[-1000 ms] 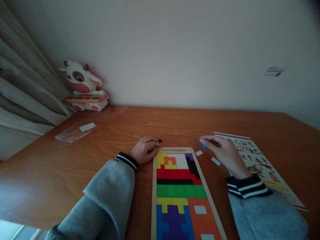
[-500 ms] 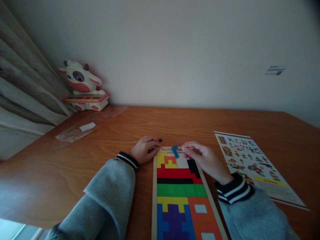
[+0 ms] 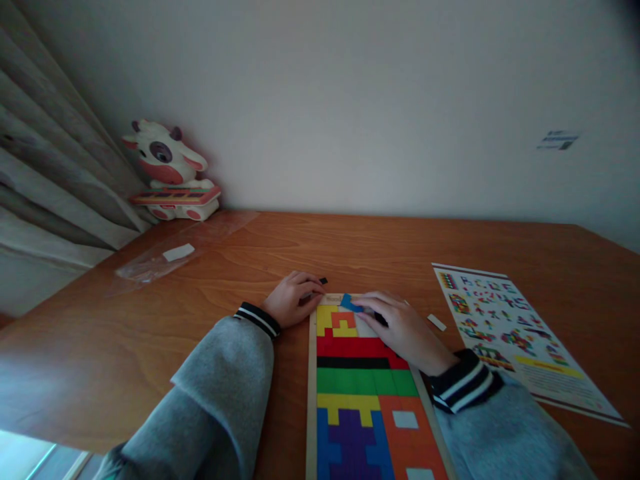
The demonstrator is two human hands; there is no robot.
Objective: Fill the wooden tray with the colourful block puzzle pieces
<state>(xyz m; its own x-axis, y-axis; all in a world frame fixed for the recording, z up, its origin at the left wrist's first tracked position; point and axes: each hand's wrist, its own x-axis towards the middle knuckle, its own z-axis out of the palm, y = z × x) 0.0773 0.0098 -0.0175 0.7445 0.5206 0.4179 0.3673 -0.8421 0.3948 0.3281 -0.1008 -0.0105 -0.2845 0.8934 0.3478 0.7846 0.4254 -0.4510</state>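
A wooden puzzle board (image 3: 312, 400) lies lengthwise before me, filled with flat red, green, yellow, purple, orange and other pieces. At its far end my right hand (image 3: 393, 323) pinches a small blue piece (image 3: 350, 303) between thumb and fingers, just over the top rim. My left hand (image 3: 295, 298) rests at the board's far left corner, fingers curled together; whether anything is under them is hidden. A small black piece (image 3: 323, 281) lies just beyond the left fingertips.
A white piece (image 3: 437, 323) lies on the wooden table (image 3: 350, 247), beside a printed pattern sheet (image 3: 520, 333) at right. Clear plastic wrapping (image 3: 145, 267) and a toy cow with keyboard (image 3: 175, 173) are at the far left, near a curtain (image 3: 55, 167).
My right hand has shifted slightly left and the blue piece has turned flatter over the board's top edge. The white piece beside the sheet now shows. My left hand has kept its place.
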